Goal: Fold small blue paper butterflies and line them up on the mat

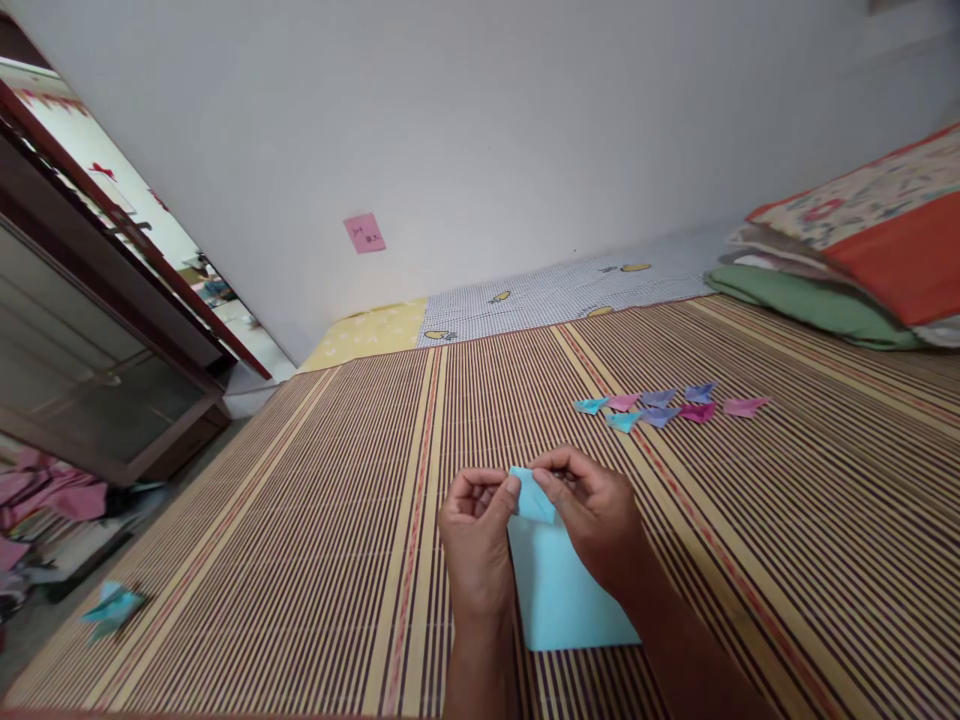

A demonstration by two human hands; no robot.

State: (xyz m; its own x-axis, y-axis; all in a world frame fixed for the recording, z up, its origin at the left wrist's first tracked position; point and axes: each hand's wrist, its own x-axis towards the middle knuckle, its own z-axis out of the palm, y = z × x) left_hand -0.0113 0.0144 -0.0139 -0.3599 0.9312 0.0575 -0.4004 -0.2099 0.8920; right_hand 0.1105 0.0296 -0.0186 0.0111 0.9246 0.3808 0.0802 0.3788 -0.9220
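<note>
Between my two hands is a small folded piece of light-blue paper (533,500). My left hand (480,525) pinches its left edge between thumb and fingers. My right hand (592,505) is closed on its upper right corner, thumb on the near face. Below them, a larger light-blue sheet (574,595) lies on the striped mat; my right wrist and forearm cover part of its right side. Beyond my hands, several small folded paper boats (660,412) in blue, purple and pink stand in two rough rows.
The striped bamboo mat (330,540) covers the bed. Folded bedding (862,250) is piled at the far right. A pink note (364,233) sticks to the wall. One teal folded paper piece (112,608) lies near the left edge. A cabinet (97,370) and doorway stand left.
</note>
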